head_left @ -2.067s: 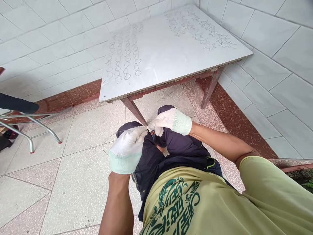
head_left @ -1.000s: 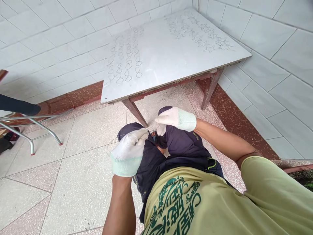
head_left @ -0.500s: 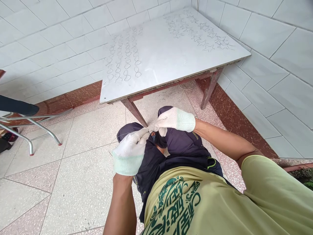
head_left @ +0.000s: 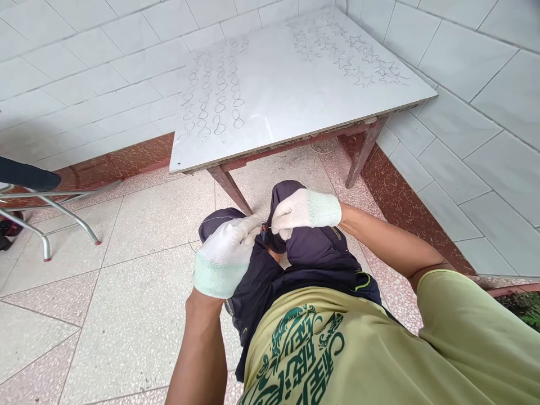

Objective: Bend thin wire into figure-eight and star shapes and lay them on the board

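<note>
A thin wire [head_left: 217, 219] runs between my two gloved hands above my knees. My left hand [head_left: 230, 247], in a white knit glove with a pale green cuff, is closed on it, and a loose curve of the wire arcs out past the left of that hand. My right hand [head_left: 297, 212], gloved the same way, pinches the wire a short way to the right, over my right knee. A short straight stretch of wire shows in the gap between the fingertips. The tips themselves are partly hidden by the gloves.
Ahead is a white-topped table [head_left: 274, 121] with wooden legs. Rows of looped wire shapes [head_left: 220, 98] lie on its left, star-shaped wire pieces [head_left: 358, 53] on its right. A metal-legged stool [head_left: 63, 208] and another person's leg [head_left: 25, 174] are at far left. Tiled walls meet behind the table.
My hands have drawn slightly apart, the right one shifting a little right, so more wire shows between them. The view has tilted slightly.
</note>
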The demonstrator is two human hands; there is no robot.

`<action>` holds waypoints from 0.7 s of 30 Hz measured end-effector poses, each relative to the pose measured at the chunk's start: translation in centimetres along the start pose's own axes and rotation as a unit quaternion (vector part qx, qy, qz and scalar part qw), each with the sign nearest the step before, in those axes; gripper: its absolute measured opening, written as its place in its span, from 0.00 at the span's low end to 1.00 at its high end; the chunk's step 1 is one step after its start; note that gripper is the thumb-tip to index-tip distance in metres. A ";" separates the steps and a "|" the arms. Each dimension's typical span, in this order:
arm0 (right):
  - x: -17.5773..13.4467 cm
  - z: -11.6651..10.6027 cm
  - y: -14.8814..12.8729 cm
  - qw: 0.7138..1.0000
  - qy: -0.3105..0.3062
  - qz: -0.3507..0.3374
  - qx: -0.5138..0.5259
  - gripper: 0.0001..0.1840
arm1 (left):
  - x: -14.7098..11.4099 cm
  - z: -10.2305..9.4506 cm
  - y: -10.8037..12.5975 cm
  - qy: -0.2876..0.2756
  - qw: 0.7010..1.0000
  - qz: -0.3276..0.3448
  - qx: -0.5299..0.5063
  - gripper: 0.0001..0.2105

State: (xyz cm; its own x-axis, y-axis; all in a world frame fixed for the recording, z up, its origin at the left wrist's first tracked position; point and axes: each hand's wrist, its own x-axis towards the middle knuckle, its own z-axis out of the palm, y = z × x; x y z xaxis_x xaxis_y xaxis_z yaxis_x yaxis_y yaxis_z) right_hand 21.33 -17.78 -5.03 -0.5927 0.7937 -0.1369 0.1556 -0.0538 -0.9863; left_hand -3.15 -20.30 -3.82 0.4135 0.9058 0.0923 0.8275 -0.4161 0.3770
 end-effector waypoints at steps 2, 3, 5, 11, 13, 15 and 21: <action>0.1 0.1 0.1 1.000 0.001 0.001 -0.022 0.07 | 0.2 0.0 -0.3 -0.003 1.000 0.016 0.013 0.19; 0.2 0.2 0.1 1.000 0.003 -0.002 -0.029 0.08 | 0.2 0.0 -0.4 -0.005 0.999 0.024 0.024 0.20; 0.3 0.3 0.3 0.999 0.013 -0.005 -0.035 0.08 | 0.4 -0.1 -0.5 -0.014 0.998 0.039 0.043 0.20; 0.1 0.5 0.4 1.000 0.024 0.009 0.006 0.07 | 0.0 -0.2 -1.2 -0.015 0.995 0.092 0.043 0.20; -0.1 0.4 0.2 1.000 0.016 0.009 0.017 0.07 | -0.3 -0.1 -1.5 -0.004 0.993 0.111 0.033 0.20; -0.2 0.3 -0.1 1.000 0.006 0.012 0.022 0.07 | -0.5 0.0 -1.7 -0.014 0.994 0.111 0.021 0.20; -0.2 0.1 -0.3 0.998 -0.040 0.031 0.023 0.06 | -0.5 0.3 -1.7 -0.039 0.992 0.098 -0.071 0.17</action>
State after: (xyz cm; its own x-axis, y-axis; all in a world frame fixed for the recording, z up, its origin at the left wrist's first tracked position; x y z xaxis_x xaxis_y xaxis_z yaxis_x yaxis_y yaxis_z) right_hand 21.36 -17.97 -4.66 -0.6448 0.7372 -0.2019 0.1573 -0.1305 -0.9789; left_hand -4.66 -20.09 -4.79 0.5939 0.7973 0.1079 0.6683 -0.5635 0.4857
